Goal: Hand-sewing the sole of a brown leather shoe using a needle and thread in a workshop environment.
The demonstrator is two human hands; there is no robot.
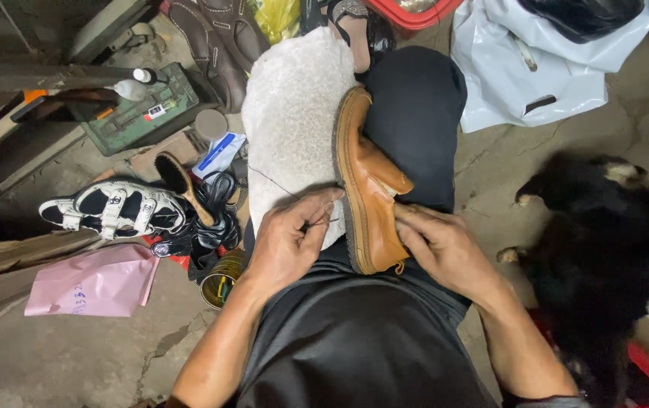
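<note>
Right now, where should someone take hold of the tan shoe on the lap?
Probably at the heel end of the tan shoe, from the right: it lies on its side across the white cloth, sole facing left where the left hand works. The right hand grips there.

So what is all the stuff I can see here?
loafer: one, tan, on its side on the lap
fleecy cloth: one, cream, over the left knee
thread: one, thin, dark, from the left fingers
sandals: a pair, white with black, on the floor, left
brush: one, black bristles, beside the sandals
pink bag: one, flat, floor, lower left
green box: one, upper left
white plastic bag: one, upper right
animal: one, black fur, right
left hand: pinching the thread
right hand: holding the loafer
</note>
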